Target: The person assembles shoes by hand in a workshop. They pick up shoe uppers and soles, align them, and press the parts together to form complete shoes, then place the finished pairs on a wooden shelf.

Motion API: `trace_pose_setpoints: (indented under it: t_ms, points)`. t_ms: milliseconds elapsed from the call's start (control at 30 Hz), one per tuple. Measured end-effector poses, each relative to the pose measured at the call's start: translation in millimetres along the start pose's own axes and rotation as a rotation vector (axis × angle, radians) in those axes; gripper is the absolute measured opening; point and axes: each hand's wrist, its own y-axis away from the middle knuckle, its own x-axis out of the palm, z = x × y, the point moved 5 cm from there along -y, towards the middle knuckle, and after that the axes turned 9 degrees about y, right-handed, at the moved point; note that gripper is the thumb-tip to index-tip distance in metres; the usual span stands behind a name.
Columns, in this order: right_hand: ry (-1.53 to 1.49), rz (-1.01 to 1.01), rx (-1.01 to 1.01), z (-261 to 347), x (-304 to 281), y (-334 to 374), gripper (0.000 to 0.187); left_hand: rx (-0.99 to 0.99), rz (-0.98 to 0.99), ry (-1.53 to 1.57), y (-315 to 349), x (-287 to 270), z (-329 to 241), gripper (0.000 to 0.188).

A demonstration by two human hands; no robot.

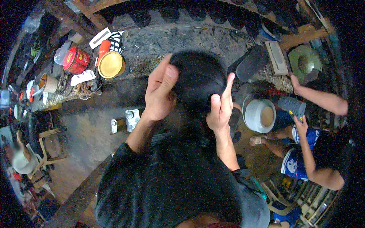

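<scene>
A large black rounded object (197, 76) is in front of me, smeared by motion, so its kind does not show. My left hand (161, 95) grips its left side, with the thumb on the near face and the other fingers mostly hidden behind. Against its right side is my right hand (221, 110), thumb raised and fingers pointing upward along the edge. Just beyond that hand, a dark grey sole-shaped piece (253, 64) lies on the worktop (152, 41).
To the left are a round tin with a yellow lid (111, 64), an orange bottle (103, 49) and a red tub (78, 60). Metal cans (132, 118) stand lower down. At right, a co-worker's hand (300, 121) holds a grey shoe (292, 106) beside a white bucket (259, 116).
</scene>
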Motion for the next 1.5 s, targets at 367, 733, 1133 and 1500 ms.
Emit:
trace_pose_setpoints:
  t_ms: [367,733,1133,1500]
  points:
    - [-0.582,0.373,0.751,-10,19,50,0.070,-0.120,-0.087,0.667,-44,-79,-7,0.044]
    - [-0.577,0.290,0.926,-11,27,54,0.051,-0.135,0.023,0.628,-52,-90,-4,0.040]
    - [-0.642,0.279,0.986,-15,27,58,0.046,-0.216,-0.061,0.588,-43,-67,20,0.047]
    - [-0.736,0.259,1.031,-24,30,69,0.037,-0.276,-0.056,0.422,-32,-57,33,0.047]
